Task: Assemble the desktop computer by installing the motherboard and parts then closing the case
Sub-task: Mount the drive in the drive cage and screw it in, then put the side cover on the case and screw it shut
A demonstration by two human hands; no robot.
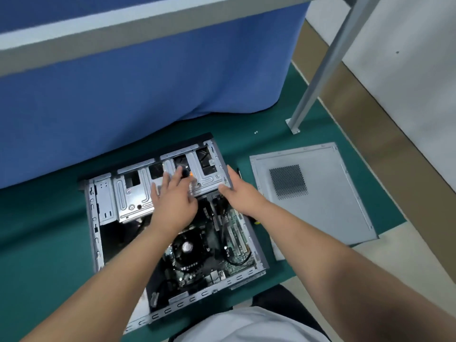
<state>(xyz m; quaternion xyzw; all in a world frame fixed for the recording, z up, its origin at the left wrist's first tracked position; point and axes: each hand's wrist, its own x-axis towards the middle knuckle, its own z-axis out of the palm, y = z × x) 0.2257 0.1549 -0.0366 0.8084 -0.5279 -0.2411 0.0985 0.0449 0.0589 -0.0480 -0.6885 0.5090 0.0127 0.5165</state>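
- While the case lies open on its side on the green mat, the drive cage is being seated, it seems; the side panel waits just beside it.
- Inside, the motherboard and cooler fan are already fitted.
- The left hand is spread flat on the cage; the right hand is held open at its edge. Fastening is probably called for next.

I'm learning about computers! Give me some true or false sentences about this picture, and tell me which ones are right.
1. The computer case lies open on its side. True.
2. The side panel is fitted on the case. False: it lies on the green mat, to the right of the case.
3. A round fan shows on the motherboard inside. True.
4. Both hands are on the side panel. False: the left hand and right hand are at the metal drive cage.
5. The cloth behind the case is red. False: blue.
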